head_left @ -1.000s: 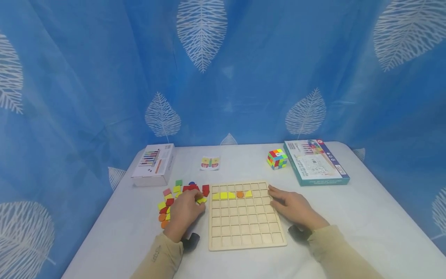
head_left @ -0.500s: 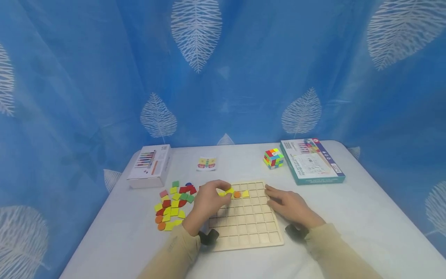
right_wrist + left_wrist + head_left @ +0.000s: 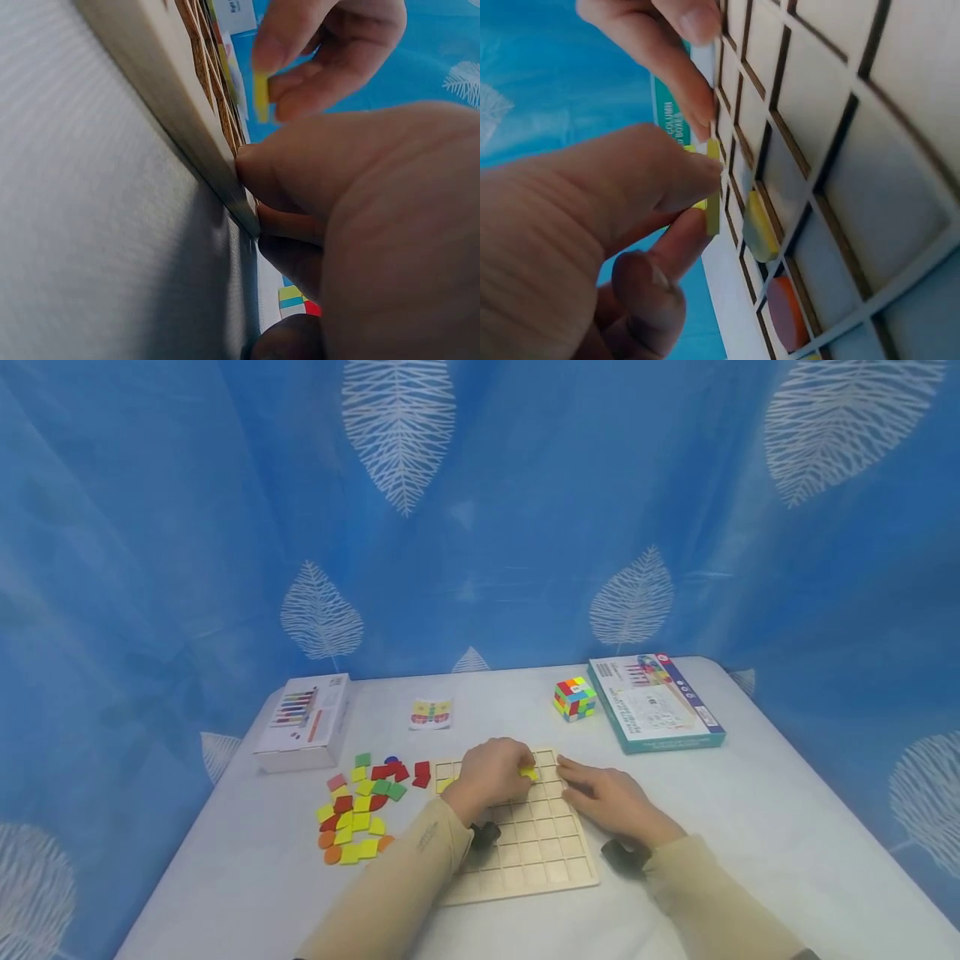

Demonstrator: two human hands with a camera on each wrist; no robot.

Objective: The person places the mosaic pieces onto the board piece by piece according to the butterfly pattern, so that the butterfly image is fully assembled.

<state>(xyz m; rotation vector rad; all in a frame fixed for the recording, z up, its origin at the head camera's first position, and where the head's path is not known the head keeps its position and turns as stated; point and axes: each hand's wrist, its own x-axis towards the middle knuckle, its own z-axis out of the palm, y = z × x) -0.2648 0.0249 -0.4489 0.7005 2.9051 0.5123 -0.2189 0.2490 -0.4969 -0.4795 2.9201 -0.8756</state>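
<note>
My left hand (image 3: 491,777) is over the upper part of a wooden grid board (image 3: 517,881). Between thumb and fingers it pinches a thin yellow tile (image 3: 713,191), which stands on edge just above the board's cells in the left wrist view. Below it, a yellow tile (image 3: 759,229) and an orange disc (image 3: 787,313) sit in neighbouring cells. The rest of that row is mostly behind the left hand in the head view. My right hand (image 3: 611,802) rests against the board's right edge, thumb (image 3: 259,169) touching the rim and fingers relaxed.
Left of the board lie many loose coloured tiles (image 3: 362,804). Behind are a small picture card (image 3: 431,714) and a puzzle cube (image 3: 575,700). A white box (image 3: 303,722) stands at the back left, a flat teal-edged box (image 3: 656,703) at the back right.
My left hand has gone from the loose tiles rightward over the board, carrying a yellow tile towards the right end of the row. My right hand stays at the board's edge.
</note>
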